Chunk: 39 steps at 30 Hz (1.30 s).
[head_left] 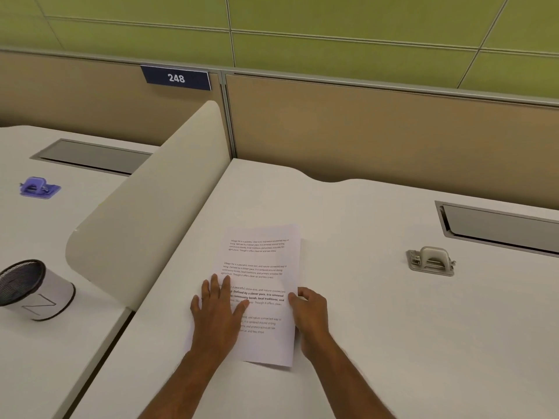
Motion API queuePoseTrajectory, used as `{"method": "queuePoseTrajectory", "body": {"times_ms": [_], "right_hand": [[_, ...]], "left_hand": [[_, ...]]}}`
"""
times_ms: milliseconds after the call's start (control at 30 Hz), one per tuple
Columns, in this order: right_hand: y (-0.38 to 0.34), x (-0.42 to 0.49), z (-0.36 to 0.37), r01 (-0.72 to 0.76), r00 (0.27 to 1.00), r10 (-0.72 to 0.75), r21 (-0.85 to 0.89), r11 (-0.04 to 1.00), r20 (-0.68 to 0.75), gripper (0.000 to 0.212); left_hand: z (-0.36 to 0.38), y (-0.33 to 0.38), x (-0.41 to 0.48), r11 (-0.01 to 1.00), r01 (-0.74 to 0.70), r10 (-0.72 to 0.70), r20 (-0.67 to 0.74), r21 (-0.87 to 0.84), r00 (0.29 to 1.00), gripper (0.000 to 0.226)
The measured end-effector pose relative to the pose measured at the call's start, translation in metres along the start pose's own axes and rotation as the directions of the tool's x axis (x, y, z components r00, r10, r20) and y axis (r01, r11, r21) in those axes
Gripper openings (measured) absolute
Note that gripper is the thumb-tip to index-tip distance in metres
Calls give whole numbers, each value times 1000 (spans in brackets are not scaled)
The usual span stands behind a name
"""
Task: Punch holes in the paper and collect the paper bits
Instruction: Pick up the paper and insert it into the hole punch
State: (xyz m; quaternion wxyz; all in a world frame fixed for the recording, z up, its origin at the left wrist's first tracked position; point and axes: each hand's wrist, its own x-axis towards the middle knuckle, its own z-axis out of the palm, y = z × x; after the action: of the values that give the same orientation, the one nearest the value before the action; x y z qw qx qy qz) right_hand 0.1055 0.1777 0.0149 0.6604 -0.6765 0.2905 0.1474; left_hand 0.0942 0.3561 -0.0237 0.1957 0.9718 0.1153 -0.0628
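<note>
Two hole punches were in view, and neither was in hand: the grey punch (431, 262) sat on the desk (378, 343) to the right of the paper (263, 267), well apart from it, and the purple punch (39, 187) lay far off to the left on the neighbouring desk (60, 234), beyond the curved divider (145, 204). The paper, a printed sheet, lay flat on the near middle of the desk. The left hand (216, 311) pressed on its left part, palm down, fingers straight and spread, gripping nothing. The right hand (309, 309) was at the sheet's right edge with fingers curled and the thumb on top of the page; it looked to be pinching that edge, though from this angle it was hard to tell whether the fingers were truly under the paper. I judge the step to be the first one, steadying and taking up the sheet, with no holes visible in it and no bits to gather. The next move would call for bringing paper and punch together, most likely by carrying the sheet right to the grey punch, then sliding one edge squarely into its slot before pressing the lever. A black mesh cup (30, 287) on the near left might serve for the bits.
</note>
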Motion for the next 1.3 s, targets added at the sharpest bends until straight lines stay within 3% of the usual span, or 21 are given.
{"method": "queuePoseTrajectory", "body": {"times_ms": [100,233,467,667,933,1167,1300], "right_hand": [[4,-5,-11,-24,1000,25,100,995,-4,17],[7,-14,-28,-49,999,50,212,976,-2,16],[10,-31,-64,-48,999,47,319,946,11,17],[10,-46,-103,-24,999,32,372,928,-15,18],[16,-59,-147,-4,995,47,409,912,-94,18],[22,-70,-183,38,989,22,396,917,-147,18],[24,-75,-196,47,985,23,386,922,-173,19]], "left_hand": [[-1,2,-1,991,-52,41,-87,-122,995,79],[-8,20,2,964,-76,40,-144,-256,989,65],[-20,58,3,904,1,-92,-193,-428,977,55],[-21,91,5,861,49,-84,-47,-506,995,53],[-14,130,-2,792,-39,67,24,-609,997,20],[-8,158,-12,758,9,105,137,-652,985,21],[-6,169,-15,793,-10,137,163,-609,977,24]]}}
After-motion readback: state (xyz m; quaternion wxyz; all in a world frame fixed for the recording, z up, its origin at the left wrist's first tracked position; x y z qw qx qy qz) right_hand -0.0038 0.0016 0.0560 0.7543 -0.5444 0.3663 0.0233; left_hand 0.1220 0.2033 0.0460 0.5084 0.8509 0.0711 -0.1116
